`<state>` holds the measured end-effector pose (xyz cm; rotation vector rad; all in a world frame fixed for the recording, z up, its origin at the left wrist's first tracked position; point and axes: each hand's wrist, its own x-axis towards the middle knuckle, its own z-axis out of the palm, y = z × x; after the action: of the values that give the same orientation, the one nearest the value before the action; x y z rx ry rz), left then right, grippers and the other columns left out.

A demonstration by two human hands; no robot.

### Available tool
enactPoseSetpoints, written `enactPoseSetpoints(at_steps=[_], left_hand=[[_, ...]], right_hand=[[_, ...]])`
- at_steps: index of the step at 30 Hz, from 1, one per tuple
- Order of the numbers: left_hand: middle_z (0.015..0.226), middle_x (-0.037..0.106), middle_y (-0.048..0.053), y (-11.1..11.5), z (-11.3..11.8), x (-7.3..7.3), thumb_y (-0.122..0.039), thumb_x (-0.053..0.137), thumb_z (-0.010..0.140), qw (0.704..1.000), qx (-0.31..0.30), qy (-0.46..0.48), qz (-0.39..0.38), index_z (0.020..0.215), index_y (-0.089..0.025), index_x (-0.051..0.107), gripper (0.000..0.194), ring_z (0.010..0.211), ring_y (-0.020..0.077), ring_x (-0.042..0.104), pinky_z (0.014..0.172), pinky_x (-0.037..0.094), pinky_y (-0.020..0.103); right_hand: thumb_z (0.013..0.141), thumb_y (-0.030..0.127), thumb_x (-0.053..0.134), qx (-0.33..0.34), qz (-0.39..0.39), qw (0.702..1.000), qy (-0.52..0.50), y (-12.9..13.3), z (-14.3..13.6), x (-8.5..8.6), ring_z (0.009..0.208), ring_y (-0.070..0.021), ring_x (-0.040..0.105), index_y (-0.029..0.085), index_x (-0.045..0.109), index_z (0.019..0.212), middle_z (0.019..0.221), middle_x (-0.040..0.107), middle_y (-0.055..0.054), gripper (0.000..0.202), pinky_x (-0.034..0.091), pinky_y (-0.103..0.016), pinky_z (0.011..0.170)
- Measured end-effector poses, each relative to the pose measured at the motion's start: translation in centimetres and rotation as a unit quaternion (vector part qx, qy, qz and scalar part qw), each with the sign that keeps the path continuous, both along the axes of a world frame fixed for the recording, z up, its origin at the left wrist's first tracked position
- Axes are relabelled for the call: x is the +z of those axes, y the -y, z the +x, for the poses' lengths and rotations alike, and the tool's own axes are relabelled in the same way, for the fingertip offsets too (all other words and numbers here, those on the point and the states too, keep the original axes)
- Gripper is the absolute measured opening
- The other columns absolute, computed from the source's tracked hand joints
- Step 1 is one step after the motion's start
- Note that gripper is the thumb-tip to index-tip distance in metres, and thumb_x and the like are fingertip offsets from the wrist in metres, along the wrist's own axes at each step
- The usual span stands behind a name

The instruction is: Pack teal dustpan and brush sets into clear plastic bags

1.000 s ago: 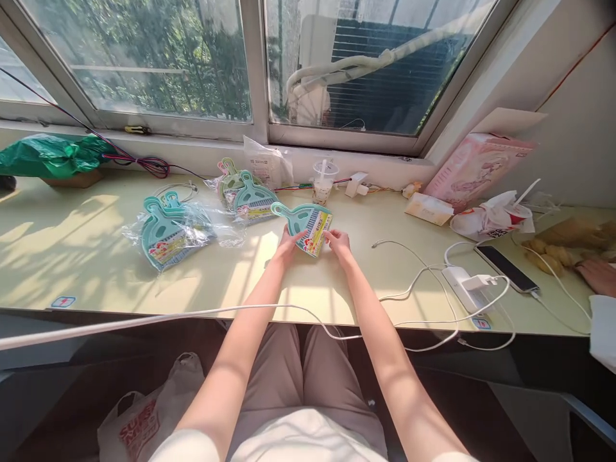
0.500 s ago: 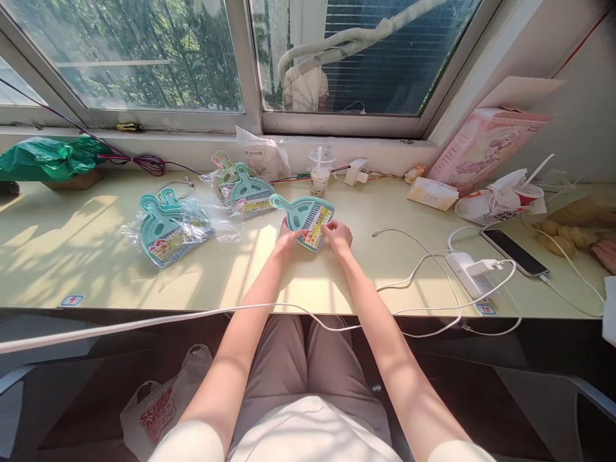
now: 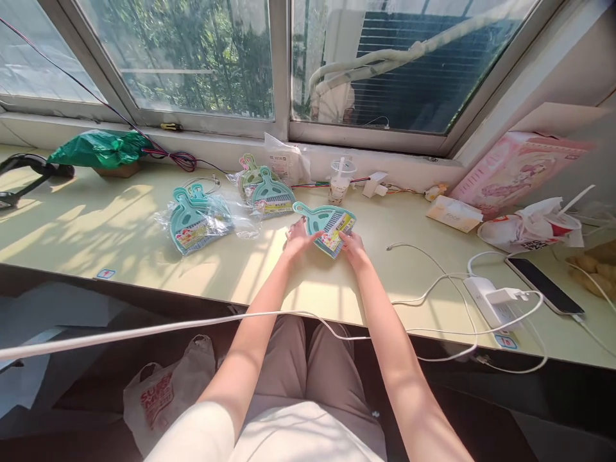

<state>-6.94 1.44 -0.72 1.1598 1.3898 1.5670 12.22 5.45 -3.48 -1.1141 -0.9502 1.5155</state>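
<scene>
Between my hands is a teal mini dustpan-and-brush set, tilted over the desk, its handle pointing up and left. A yellow printed label covers part of its front. My left hand grips the lower left edge, thumb across the front; its other fingers are partly hidden. On the lower right edge, my right hand pinches the set near the label. Similar teal sets in clear plastic lie to the left. Farther back, another teal set leans beside a green and pink one.
A lidded plastic cup stands behind the set. White cables run across the desk and in front of my forearms. On the right are a power strip, a phone and a pink box. A green bag sits at back left.
My view has turned left, so the desk and everything on it appear farther right and tilted. Both hands keep hold of the dustpan set.
</scene>
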Motion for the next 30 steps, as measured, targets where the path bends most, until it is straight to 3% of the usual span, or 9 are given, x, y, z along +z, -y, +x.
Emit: enactPoseSetpoints(at_steps=[2,4,6,10,15,17,24,27,30], left_hand=[[0.151,0.053,0.019,0.5,-1.8,0.7,-0.032,0.078,0.083,0.975,0.142,-0.173,-0.012,0.131,-0.021,0.061,0.052,0.153,0.0370,0.029,0.124,0.017,0.057],[0.160,0.044,0.018,0.9,-4.2,1.0,-0.024,0.059,0.094,0.919,0.258,-0.290,-0.063,0.142,-0.021,0.054,0.048,0.155,0.0332,0.026,0.125,0.017,0.056],[0.157,0.047,0.020,1.1,-6.5,1.0,-0.013,0.052,0.093,0.877,0.305,-0.342,-0.145,0.144,-0.019,0.054,0.052,0.152,0.0342,0.033,0.123,0.022,0.057],[0.124,0.071,0.021,1.3,-8.0,0.7,-0.004,0.047,0.087,0.862,0.264,-0.379,-0.210,0.124,-0.016,0.070,0.045,0.130,0.0343,0.059,0.123,0.024,0.055],[0.127,0.073,0.005,2.2,-4.0,1.6,-0.003,0.042,0.088,0.864,0.206,-0.455,0.057,0.111,-0.027,0.075,0.047,0.138,0.0258,0.054,0.131,0.003,0.052],[0.130,0.072,0.003,2.4,-2.8,1.8,-0.002,0.045,0.085,0.861,0.163,-0.469,0.108,0.106,-0.028,0.076,0.046,0.145,0.0254,0.046,0.131,-0.002,0.054],[0.093,0.077,0.014,0.8,-3.4,-0.1,0.000,0.044,0.077,0.875,0.209,-0.434,-0.052,0.101,-0.018,0.076,0.044,0.139,0.0319,0.053,0.128,0.002,0.059],[0.105,0.075,0.014,0.7,-2.8,-0.6,-0.004,0.040,0.086,0.870,0.243,-0.426,-0.044,0.116,-0.018,0.072,0.046,0.130,0.0289,0.058,0.129,0.006,0.053],[0.129,0.068,0.018,0.7,-1.5,-0.8,-0.025,0.052,0.092,0.861,0.219,-0.456,-0.047,0.128,-0.016,0.065,0.039,0.136,0.0332,0.051,0.127,0.015,0.053]], right_hand=[[0.075,0.026,0.084,-0.041,-0.007,0.999,-0.032,-0.3,0.2,-0.1,0.091,-0.0226,0.077,0.019,0.066,0.093,0.092,0.079,-0.006,0.027,0.065,-0.035,0.083],[0.074,0.020,0.084,-0.067,-0.014,0.995,-0.066,-0.4,0.2,-0.2,0.087,-0.0205,0.077,0.019,0.067,0.091,0.088,0.079,-0.004,0.024,0.066,-0.031,0.079],[0.074,0.016,0.083,-0.075,-0.018,0.993,-0.092,-0.3,0.1,-0.2,0.085,-0.0191,0.077,0.019,0.067,0.090,0.088,0.079,-0.004,0.022,0.066,-0.028,0.076],[0.075,0.014,0.083,-0.080,-0.017,0.991,-0.105,0.0,0.3,-0.2,0.090,-0.0200,0.078,0.019,0.069,0.091,0.091,0.080,-0.004,0.022,0.067,-0.029,0.080],[0.077,0.012,0.079,-0.121,-0.023,0.985,-0.121,-0.3,1.6,0.2,0.103,-0.0216,0.076,0.018,0.070,0.092,0.097,0.080,-0.005,0.019,0.065,-0.034,0.093],[0.079,0.009,0.076,-0.154,-0.029,0.978,-0.137,-0.5,2.0,0.3,0.105,-0.0201,0.076,0.018,0.069,0.091,0.099,0.080,-0.005,0.016,0.064,-0.033,0.096],[0.083,0.008,0.070,-0.191,-0.032,0.968,-0.159,-0.6,2.4,0.7,0.110,-0.0180,0.074,0.019,0.067,0.092,0.103,0.079,-0.006,0.014,0.063,-0.032,0.097],[0.083,0.008,0.069,-0.155,-0.038,0.979,-0.127,-0.4,2.5,0.7,0.104,-0.0171,0.075,0.019,0.067,0.091,0.098,0.079,-0.005,0.014,0.064,-0.029,0.093],[0.079,0.004,0.070,-0.104,-0.062,0.990,-0.079,0.0,2.5,0.7,0.088,-0.0184,0.077,0.017,0.067,0.087,0.087,0.078,-0.005,0.015,0.066,-0.029,0.081]])
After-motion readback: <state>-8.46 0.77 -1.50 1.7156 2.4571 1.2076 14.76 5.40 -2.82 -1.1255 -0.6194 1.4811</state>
